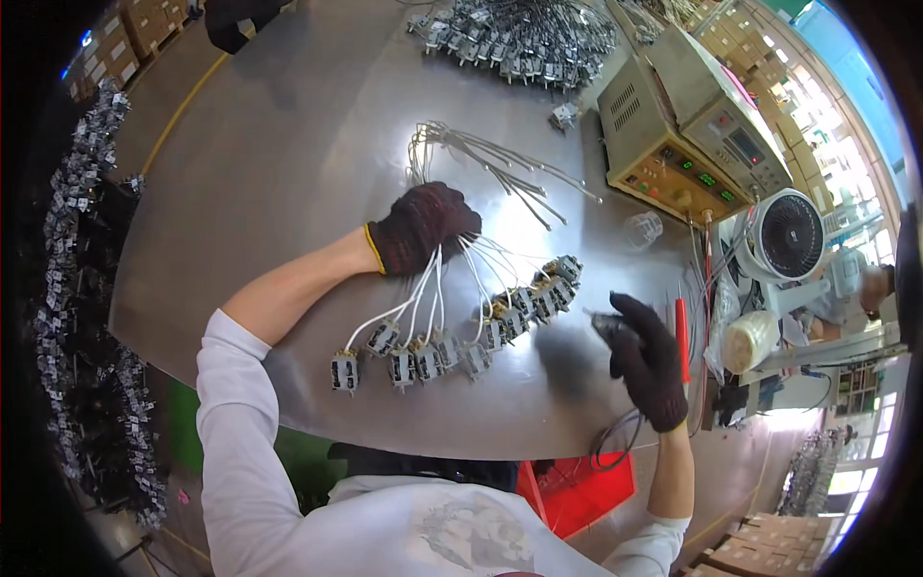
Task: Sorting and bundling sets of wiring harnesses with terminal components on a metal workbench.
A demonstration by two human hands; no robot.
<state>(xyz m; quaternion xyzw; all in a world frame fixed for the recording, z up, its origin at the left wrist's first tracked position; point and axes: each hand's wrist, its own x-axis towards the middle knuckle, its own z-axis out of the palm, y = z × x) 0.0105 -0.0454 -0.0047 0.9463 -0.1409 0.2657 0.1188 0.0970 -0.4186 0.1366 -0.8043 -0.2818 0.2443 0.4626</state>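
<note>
My left hand (428,229), in a dark knitted glove with a yellow cuff edge, is closed round a bundle of white cables (471,154). Above the fist the cables loop back and end in thin metal tips. Below it they fan out to several small metal-cased parts (423,361), spread in an arc on the steel table (240,192). To the right of that arc, my gloved right hand (652,361) holds a small dark grey piece (606,327) between thumb and fingers, raised over the table. What kind of piece it is cannot be made out.
Two stacked bench instruments (692,125) with lit displays stand at the right, beside a fan (790,236). A red probe (683,337) lies near my right hand; a clear cup (642,231) sits farther off. More cabled parts (519,48) are heaped at the back. A red bin (582,490) is below the near edge.
</note>
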